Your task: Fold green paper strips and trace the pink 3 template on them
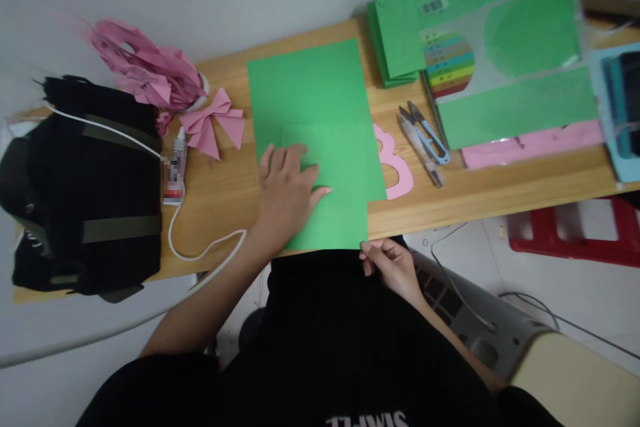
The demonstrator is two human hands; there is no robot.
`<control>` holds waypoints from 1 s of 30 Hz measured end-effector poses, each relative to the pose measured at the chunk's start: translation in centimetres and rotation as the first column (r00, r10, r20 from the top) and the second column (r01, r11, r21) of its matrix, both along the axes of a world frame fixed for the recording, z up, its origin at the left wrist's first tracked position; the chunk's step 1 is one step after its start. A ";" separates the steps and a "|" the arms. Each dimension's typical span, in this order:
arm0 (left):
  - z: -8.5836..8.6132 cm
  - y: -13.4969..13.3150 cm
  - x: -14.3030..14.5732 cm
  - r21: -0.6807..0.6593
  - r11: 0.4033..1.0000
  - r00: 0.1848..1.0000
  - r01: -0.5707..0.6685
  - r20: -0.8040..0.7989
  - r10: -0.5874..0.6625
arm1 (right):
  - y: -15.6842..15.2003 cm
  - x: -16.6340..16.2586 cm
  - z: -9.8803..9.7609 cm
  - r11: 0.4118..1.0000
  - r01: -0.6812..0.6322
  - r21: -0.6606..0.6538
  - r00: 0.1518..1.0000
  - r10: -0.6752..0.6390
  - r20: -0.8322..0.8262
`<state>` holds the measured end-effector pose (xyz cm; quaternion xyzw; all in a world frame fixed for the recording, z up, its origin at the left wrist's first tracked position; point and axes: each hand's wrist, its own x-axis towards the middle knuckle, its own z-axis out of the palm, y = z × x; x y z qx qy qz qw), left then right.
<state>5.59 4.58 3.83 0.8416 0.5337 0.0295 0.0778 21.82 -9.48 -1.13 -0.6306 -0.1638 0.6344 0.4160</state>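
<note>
Two overlapping green paper sheets (313, 97) lie at the table's front edge. My left hand (287, 183) rests on the nearer sheet with its fingers spread. At that sheet's near right corner, my right hand (387, 260) pinches the paper between thumb and fingers. From under the right side of the sheets sticks out a pink paper cutout (400, 173) with curved edges; the rest of it is covered. Thread snips (433, 137) with light blue handles and a craft knife (423, 153) lie to its right.
A pink paper bow (215, 121), a glue tube (177, 163) and a black bag (100, 193) are on the left, with a white cable (207, 257) running past. Folded green paper (397, 30) and a green paper pack (520, 100) stand at the back right.
</note>
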 end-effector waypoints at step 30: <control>-1.0 -3.6 0.9 -0.110 0.994 0.986 -0.023 -0.165 0.005 | 0.1 0.0 -0.2 0.999 0.047 0.023 0.998 -0.046 -0.030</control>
